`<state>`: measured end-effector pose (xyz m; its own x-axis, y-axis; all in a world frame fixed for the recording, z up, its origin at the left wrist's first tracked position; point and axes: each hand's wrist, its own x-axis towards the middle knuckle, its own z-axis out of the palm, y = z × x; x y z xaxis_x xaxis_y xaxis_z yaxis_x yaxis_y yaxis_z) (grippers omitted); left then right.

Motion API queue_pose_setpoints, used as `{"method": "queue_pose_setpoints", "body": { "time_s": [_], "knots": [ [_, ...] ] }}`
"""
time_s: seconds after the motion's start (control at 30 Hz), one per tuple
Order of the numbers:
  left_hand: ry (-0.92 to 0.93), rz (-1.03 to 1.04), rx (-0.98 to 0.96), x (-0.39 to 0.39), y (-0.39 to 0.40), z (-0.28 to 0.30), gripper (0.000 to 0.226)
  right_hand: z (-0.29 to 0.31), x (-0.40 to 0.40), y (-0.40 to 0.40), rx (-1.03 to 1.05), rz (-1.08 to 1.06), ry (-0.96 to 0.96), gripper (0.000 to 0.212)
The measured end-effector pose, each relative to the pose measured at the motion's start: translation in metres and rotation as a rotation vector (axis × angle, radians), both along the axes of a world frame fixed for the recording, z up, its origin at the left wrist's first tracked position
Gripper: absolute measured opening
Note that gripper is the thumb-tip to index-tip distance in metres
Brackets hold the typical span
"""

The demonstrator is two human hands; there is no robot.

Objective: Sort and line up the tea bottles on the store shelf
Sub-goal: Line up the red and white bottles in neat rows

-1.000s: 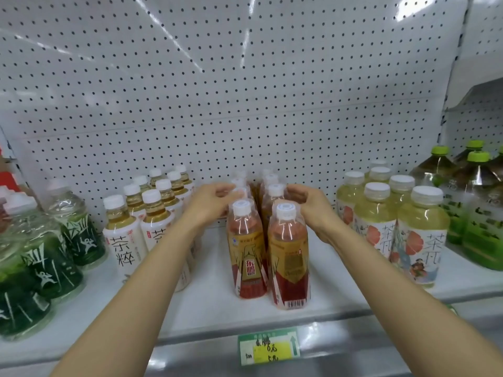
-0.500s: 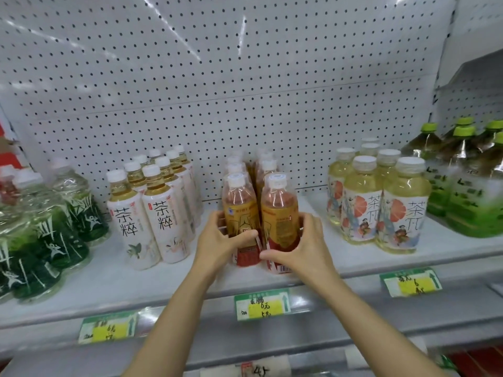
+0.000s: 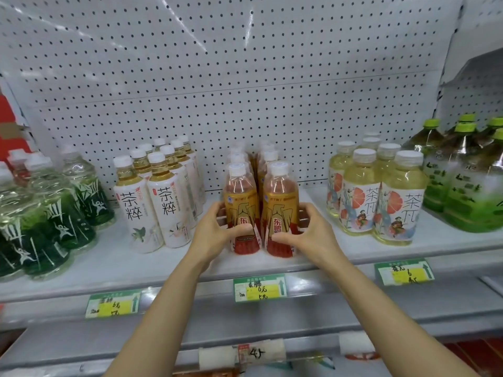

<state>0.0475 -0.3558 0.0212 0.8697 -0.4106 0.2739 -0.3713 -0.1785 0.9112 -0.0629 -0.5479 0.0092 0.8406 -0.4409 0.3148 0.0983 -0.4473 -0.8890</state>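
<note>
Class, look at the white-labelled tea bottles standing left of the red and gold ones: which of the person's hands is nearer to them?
Left. The left hand grips the front-left red and gold bottle, right beside the white-labelled bottles; the right hand is beyond both red and gold rows.

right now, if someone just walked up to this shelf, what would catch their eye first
Most likely the two hands, left hand and right hand, wrapped around the front pair of red and gold tea bottles at the middle of the shelf. Next, the white-label bottles to their left and the pale yellow bottles to their right, in tidy double rows.
</note>
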Motion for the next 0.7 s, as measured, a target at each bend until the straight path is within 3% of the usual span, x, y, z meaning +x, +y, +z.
{"method": "queue_pose_setpoints", "body": {
  "time_s": [0.27, 0.47, 0.6, 0.7],
  "knots": [
    [-0.005, 0.005, 0.020, -0.008, 0.006, 0.003, 0.072, -0.009, 0.002, -0.011, 0.093, 0.226, -0.035, 0.059],
    [-0.042, -0.010, 0.002, -0.017, 0.009, -0.001, 0.066, -0.013, 0.003, -0.010, 0.048, 0.203, -0.051, 0.057],
    [-0.012, -0.056, -0.005, -0.013, 0.014, 0.004, 0.077, -0.006, 0.000, -0.013, 0.081, 0.256, -0.042, 0.058],
    [-0.057, 0.041, -0.112, 0.008, 0.017, 0.028, 0.066, 0.018, 0.009, -0.028, 0.151, 0.112, -0.169, 0.070]
  ]
}}
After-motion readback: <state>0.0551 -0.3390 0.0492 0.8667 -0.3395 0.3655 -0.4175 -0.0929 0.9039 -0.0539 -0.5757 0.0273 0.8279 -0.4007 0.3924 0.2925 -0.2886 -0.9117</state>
